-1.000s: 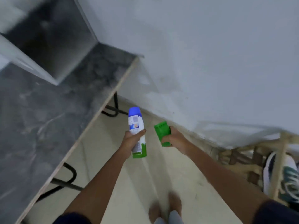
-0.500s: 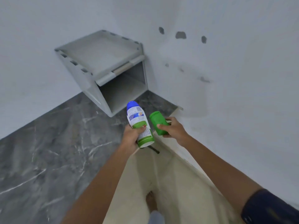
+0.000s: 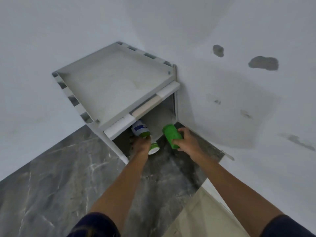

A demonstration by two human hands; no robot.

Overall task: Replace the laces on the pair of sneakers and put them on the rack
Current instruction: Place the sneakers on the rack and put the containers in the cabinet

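A dark grey marbled counter (image 3: 56,182) is filling the lower left of the head view, running back into a corner where two white walls (image 3: 222,117) are meeting; the right-hand wall is showing several grey patches of bare plaster (image 3: 263,63). A pale grey corner shelf unit (image 3: 118,82) is sitting on the counter right in that corner, its tray-like top rimmed with slots along the two wall sides and its lower compartment opening toward the person. The counter's right edge is ending just beside the wall, with pale floor (image 3: 201,218) showing below it, and the stretch of counter in front of the shelf opening is lying bare. The left hand (image 3: 141,145) is gripping a white spray bottle with green bands (image 3: 142,131), tilted so its top is reaching under the shelf's front lip (the cap end is hidden there). The right hand (image 3: 185,142) is curling around a green cap (image 3: 171,135), holding it just in front of the opening, beside the bottle but apart from it. Dark sleeves (image 3: 95,225) are showing at the bottom edge. No sneakers, laces or rack are appearing in this view.
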